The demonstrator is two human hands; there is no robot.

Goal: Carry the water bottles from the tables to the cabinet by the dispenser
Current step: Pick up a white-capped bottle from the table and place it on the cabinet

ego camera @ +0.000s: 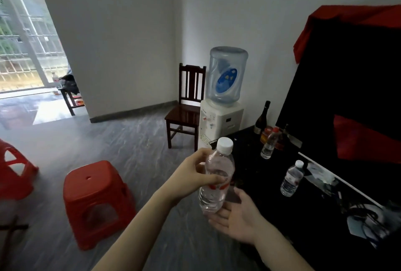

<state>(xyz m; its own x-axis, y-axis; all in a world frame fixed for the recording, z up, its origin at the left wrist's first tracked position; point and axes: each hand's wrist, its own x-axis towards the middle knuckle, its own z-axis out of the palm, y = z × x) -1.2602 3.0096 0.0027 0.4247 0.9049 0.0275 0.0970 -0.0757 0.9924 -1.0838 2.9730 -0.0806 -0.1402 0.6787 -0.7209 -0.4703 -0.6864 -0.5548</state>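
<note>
A clear water bottle with a white cap and red label is upright in mid-air at the front edge of the black cabinet. My left hand grips its middle. My right hand is palm up with straight fingers under the bottle's base. Two more water bottles stand on the cabinet: one to the right, another farther back. The white water dispenser with its blue jug stands at the cabinet's far end. Another bottle sits on a distant table by the window.
A dark wine bottle stands behind the cabinet's bottles. A large black screen draped in red cloth fills the right. A wooden chair is beside the dispenser. Red plastic stools stand on the grey floor at left.
</note>
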